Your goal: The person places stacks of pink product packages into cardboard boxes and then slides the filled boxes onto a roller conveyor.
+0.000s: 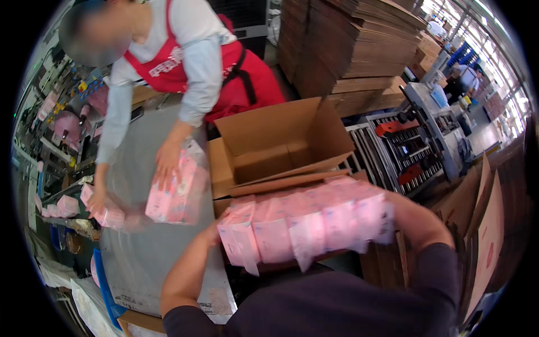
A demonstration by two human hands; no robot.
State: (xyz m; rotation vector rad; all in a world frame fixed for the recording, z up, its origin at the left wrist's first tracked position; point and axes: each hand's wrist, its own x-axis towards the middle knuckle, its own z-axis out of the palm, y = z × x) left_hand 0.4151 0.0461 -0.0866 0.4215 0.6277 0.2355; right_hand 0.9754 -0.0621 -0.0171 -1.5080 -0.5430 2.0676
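Observation:
Between my two hands I hold a row of several pink packs (297,224) in clear plastic wrap, blurred by motion. My left hand (215,230) presses on the row's left end, its fingers mostly hidden. At the right end my right hand (391,203) grips the packs, largely covered by them and the arm. Just beyond the row stands an open cardboard box (269,132), its flaps spread and its inner bottom visible. The row is close to the box's near flap (292,181), on my side of it.
Across a grey metal table (168,264), a co-worker in a red apron handles pink packs (178,188) with both hands. Stacked flat cardboard (359,48) rises behind the box. A roller conveyor (368,149) runs to the right, and cardboard sheets (483,236) lean at far right.

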